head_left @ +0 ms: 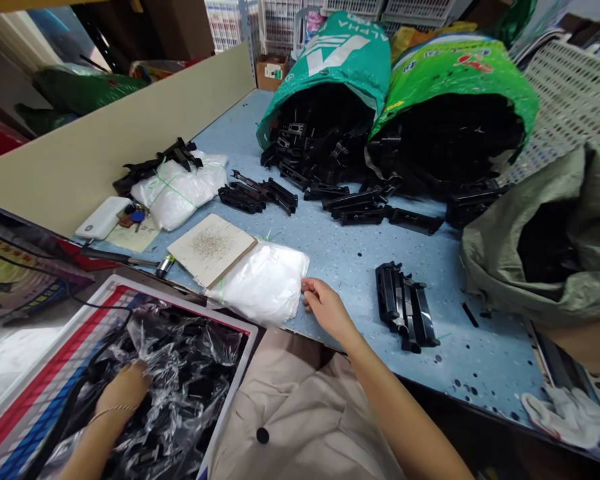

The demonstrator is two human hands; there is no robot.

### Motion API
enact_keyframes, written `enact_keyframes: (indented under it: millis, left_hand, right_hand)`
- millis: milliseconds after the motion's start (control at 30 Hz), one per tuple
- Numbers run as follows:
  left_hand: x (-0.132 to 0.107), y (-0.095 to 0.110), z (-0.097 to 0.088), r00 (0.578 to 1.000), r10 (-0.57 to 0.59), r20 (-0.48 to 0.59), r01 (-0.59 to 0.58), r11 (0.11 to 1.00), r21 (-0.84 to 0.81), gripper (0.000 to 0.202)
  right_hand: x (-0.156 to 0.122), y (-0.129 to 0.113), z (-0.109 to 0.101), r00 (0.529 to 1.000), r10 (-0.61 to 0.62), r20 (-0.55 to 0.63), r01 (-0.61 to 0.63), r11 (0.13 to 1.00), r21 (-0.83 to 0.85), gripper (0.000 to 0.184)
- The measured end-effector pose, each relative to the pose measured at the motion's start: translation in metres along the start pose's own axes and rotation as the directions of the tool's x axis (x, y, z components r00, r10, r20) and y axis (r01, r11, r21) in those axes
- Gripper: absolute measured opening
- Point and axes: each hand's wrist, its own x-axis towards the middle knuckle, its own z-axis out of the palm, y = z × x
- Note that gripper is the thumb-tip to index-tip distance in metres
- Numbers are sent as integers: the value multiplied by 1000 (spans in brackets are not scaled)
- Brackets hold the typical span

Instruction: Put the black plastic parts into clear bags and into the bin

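My left hand [125, 387] reaches into a crate [253, 333] at the lower left, over clear plastic bags [180, 360] with black parts in them. Its fingers are blurred and partly hidden, so I cannot tell what they hold. My right hand [326, 307] is at the table's front edge, fingers curled in a pinch at the right edge of a stack of clear plastic bags [270, 283]. A square, speckled board [213, 247] lies partly on that stack. To the right of my right hand, a small group of black plastic parts [405, 307] rests on the blue table [340, 253].
A teal sack [330, 60] and a green sack [460, 73] spill black parts at the back. An olive sack [520, 260] stands right, above a white glove [570, 413]. Left are a tied bag bundle [180, 190], a white power bank-like device [103, 218] and a partition [130, 120].
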Motion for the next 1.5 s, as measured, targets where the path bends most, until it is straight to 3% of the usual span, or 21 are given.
enact_keyframes:
  millis: [33,100,167,200,233,300,400,467,533,633,700,800,867,967,1100,1233,1300,1400,1467,1500]
  left_hand:
    - [5,30,1,995,52,-81,-55,998,-28,12]
    - [11,102,3,945,248,-212,-274,956,-103,15]
    - [13,175,5,848,477,-230,-512,849,-128,18]
    - [13,206,6,805,545,-235,-578,809,-106,22]
    - [15,231,7,792,565,-232,-595,799,-84,26]
    - [23,259,7,809,554,-194,-579,808,-107,16]
    - [43,258,3,873,476,-104,-476,789,-388,15]
    - [54,248,-2,919,390,-54,-336,706,-624,16]
    - [59,241,-7,954,298,-20,-210,621,-755,28]
    - [59,238,-12,958,283,36,-135,562,-816,33]
    - [59,235,-15,946,303,114,-49,483,-874,33]
    - [63,227,-20,941,275,197,114,291,-950,37]
    - [67,221,-22,950,240,201,151,211,-966,36]
    - [67,220,-21,958,224,181,132,217,-967,31]
    - [58,232,-15,975,211,62,-32,415,-909,28]
    - [52,245,-10,967,253,-19,-162,557,-814,33]
    - [54,244,-9,957,291,8,-155,531,-833,33]
    - [63,234,-10,954,299,18,-105,389,-915,29]
    - [67,227,-11,954,283,-96,-195,348,-917,24]
    - [67,223,-12,935,302,-184,-295,377,-878,19]
  right_hand:
    - [1,0,3,1000,5,-12,-5,1000,25,27]
    - [2,-2,9,999,29,-46,-24,996,90,24]
    - [2,-5,12,997,52,-61,-41,986,163,24]
    - [1,-6,12,997,58,-57,-46,979,201,25]
    - [0,-7,11,997,60,-51,-47,971,236,26]
    - [-3,-8,6,997,57,-47,-42,957,286,27]
    - [-10,-11,-2,996,63,-71,-37,947,318,29]
    - [-11,-17,0,996,75,-56,-52,944,326,29]
    - [-7,-25,10,996,87,5,-84,941,327,29]
    - [6,-36,30,990,92,106,-120,949,292,27]
    - [15,-37,37,990,90,106,-113,964,241,26]
    - [23,-28,32,997,75,29,-79,985,156,22]
    - [22,-19,22,998,66,-5,-65,992,105,20]
    - [14,-12,9,998,62,-30,-60,997,49,15]
    - [3,-27,9,983,-81,-164,78,997,-29,19]
    - [7,-41,20,989,-142,-36,140,989,-55,22]
    - [15,-40,24,991,-134,1,133,987,-89,23]
    - [23,-33,23,990,-134,-45,122,972,-202,24]
    - [22,-28,12,989,-139,-49,122,959,-256,21]
    - [20,-27,3,988,-148,-34,133,954,-267,18]
